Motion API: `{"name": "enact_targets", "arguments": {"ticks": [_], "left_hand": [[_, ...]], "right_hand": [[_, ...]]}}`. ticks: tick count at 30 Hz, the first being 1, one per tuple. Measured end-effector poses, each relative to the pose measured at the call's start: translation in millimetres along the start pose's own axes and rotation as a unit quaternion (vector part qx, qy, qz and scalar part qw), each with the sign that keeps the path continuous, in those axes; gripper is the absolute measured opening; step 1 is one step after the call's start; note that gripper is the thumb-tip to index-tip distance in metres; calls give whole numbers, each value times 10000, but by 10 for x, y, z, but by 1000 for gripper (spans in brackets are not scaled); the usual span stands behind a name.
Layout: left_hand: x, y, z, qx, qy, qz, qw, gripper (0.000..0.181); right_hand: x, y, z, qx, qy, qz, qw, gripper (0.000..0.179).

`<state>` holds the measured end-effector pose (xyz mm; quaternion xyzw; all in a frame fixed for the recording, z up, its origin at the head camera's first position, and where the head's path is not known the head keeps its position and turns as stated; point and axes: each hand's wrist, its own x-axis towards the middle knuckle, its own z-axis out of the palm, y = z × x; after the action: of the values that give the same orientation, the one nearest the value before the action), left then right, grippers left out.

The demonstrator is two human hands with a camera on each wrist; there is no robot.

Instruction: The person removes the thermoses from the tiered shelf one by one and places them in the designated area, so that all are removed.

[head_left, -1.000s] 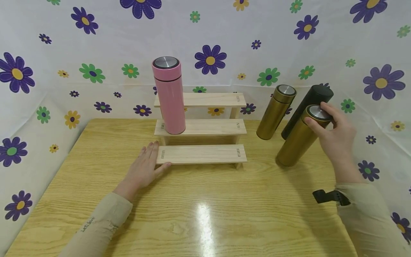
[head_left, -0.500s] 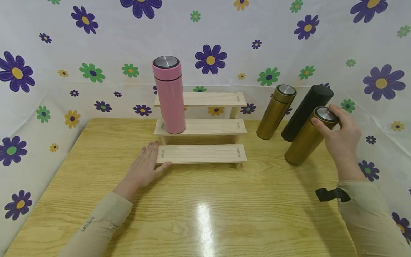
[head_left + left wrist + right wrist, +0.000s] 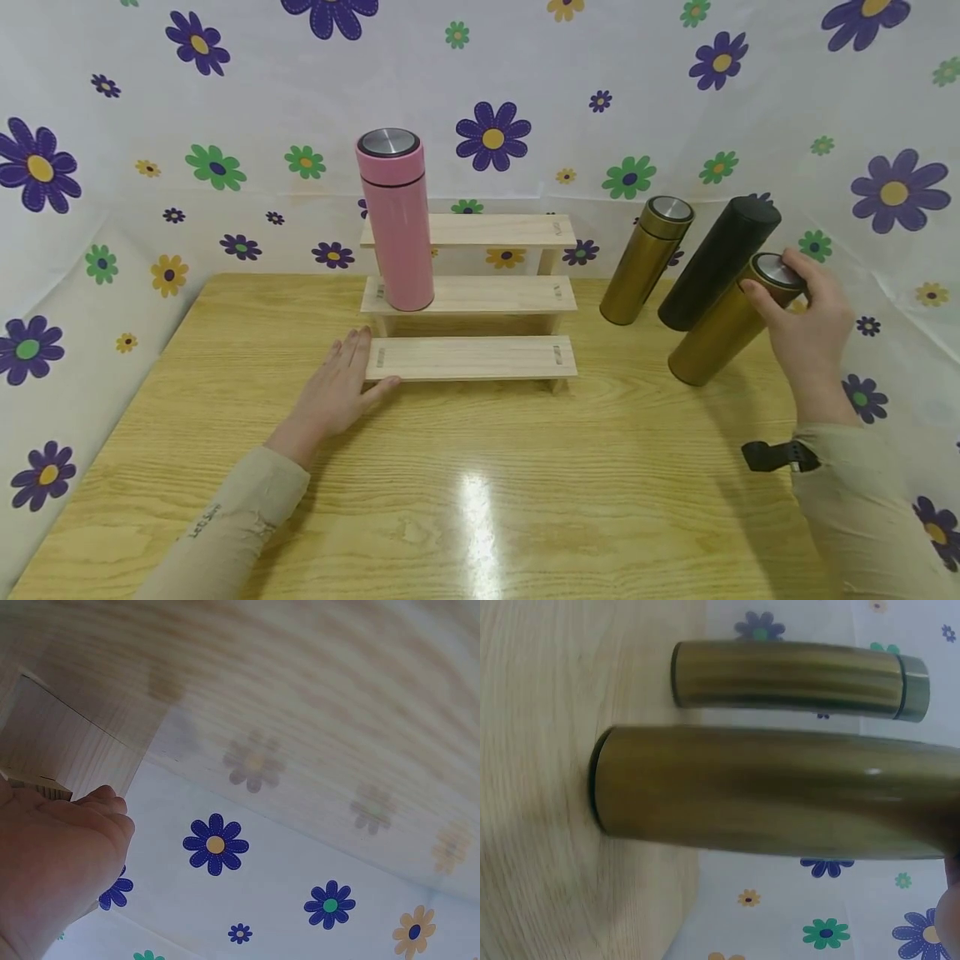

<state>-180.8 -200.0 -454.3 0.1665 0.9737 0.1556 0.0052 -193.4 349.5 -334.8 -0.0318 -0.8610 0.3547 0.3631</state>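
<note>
My right hand [image 3: 810,321] grips a gold thermos flask [image 3: 723,329] near its steel-topped cap, thumb on the near side and fingers round the far side. In the right wrist view this gold flask [image 3: 772,791] stretches across the middle, its base at the wood tabletop. My left hand [image 3: 337,392] lies with straight fingers against the left end of the lowest step of a three-tier wooden rack [image 3: 471,358]. A pink thermos flask [image 3: 401,225] stands upright at the left end of the middle step. The left wrist view has the hand [image 3: 60,855] at the rack's end.
Behind the held flask stand a second gold flask [image 3: 647,262] and a black flask [image 3: 720,267] on the wood table [image 3: 480,467]. A white cloth [image 3: 247,100] with flower prints hangs behind and along both sides of the table.
My right hand has moved the gold flask to the right, closer in front of the black one. My left hand, the rack and the pink flask have stayed in place.
</note>
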Motion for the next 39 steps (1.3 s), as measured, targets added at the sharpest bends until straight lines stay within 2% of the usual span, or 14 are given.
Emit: {"name": "enact_targets", "arguments": {"ticks": [5,18,23,29,32,36,39], "left_hand": [[-4,7,-7,-44,15,-20,10000,97],[-17,6,-6,-24,-54,-96,9999,99],[-9,15,-10,-33,-66,-111,9999,98],[-6,17,2,-45,-62,-76,9999,98],[-4,13,3,-39,-47,-67,10000,97],[-9,7,2,-33,-51,-61,10000,97],[-13,5,-3,-34,-33,-65,10000,97]], "right_hand": [[-11,55,9,-175,52,-366,9992,58],[-29,89,33,17,267,-825,9962,59],[-17,100,19,26,247,-918,9955,58],[2,76,-7,-187,28,-884,9959,60],[3,25,-7,-295,16,-903,9955,63],[9,-144,57,-273,269,-1341,9902,64],[3,-373,158,-16,312,-1630,9861,63]]}}
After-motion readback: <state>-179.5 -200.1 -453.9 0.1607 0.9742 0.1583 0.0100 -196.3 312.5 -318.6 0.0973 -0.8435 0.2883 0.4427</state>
